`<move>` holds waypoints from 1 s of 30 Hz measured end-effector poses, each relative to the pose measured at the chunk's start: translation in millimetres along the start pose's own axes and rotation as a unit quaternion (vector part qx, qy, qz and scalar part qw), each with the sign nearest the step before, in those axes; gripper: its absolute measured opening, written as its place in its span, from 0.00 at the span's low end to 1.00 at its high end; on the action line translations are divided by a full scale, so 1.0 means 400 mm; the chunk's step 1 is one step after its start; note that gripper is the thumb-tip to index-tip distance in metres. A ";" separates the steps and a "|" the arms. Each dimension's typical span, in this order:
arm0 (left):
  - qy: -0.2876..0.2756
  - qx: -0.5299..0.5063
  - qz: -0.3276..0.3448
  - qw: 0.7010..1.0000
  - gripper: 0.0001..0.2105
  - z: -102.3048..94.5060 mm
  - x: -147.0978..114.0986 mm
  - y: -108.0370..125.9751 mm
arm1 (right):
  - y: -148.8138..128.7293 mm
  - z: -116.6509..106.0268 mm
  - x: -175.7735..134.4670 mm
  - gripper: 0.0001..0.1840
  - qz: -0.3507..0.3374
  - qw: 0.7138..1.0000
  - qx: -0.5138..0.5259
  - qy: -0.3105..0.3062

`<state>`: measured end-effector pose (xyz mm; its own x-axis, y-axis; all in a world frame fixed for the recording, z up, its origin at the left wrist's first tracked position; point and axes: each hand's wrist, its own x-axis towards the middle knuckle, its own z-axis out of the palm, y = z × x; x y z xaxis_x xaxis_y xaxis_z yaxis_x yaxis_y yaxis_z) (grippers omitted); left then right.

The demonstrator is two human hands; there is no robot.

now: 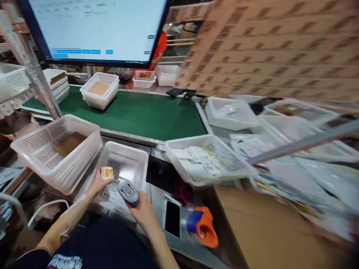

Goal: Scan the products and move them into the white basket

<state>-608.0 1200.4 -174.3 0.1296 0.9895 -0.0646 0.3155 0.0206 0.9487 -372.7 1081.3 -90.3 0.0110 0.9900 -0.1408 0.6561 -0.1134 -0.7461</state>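
At left, rectangular white perforated-plastic baskets nest in one stack, presumably to save space. The left hand is closed around a small yellow-and-white package, its patterned face exposed, perhaps so that it can be read, above a separate white perforated-plastic basket. The right hand grips a rounded grey handheld device apart from the package, probably so that neither blocks the other. Further right, a white-edged, black-screened phone and an orange-and-blue rounded object lie nearby, likely for easy reach.
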 end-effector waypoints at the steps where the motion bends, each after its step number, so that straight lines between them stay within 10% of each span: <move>1: 0.006 -0.010 0.008 1.000 0.35 0.012 0.013 0.008 | -0.017 -0.016 0.008 0.16 -0.008 1.000 0.007 0.020; 12: 0.107 0.204 0.199 0.953 0.34 0.071 0.003 0.088 | -0.045 -0.061 -0.025 0.12 0.005 0.997 -0.011 0.075; 22: 0.089 0.232 0.144 0.958 0.39 0.073 -0.034 0.093 | 0.023 -0.061 0.002 0.13 -0.018 0.998 0.009 0.067; 26: 0.059 0.264 0.170 0.948 0.47 -0.056 -0.020 0.232 | 0.116 -0.058 0.008 0.18 0.007 0.997 0.052 0.058; 30: 0.069 0.372 0.198 0.904 0.35 -0.315 0.076 0.439 | 0.238 -0.035 0.000 0.18 0.010 0.997 0.044 0.062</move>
<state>-667.0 1252.1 29.3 0.2684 0.9078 0.3224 0.8221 -0.3903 0.4145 -299.8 1071.5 -152.2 0.1206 0.9896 -0.0787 0.5864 -0.1349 -0.7987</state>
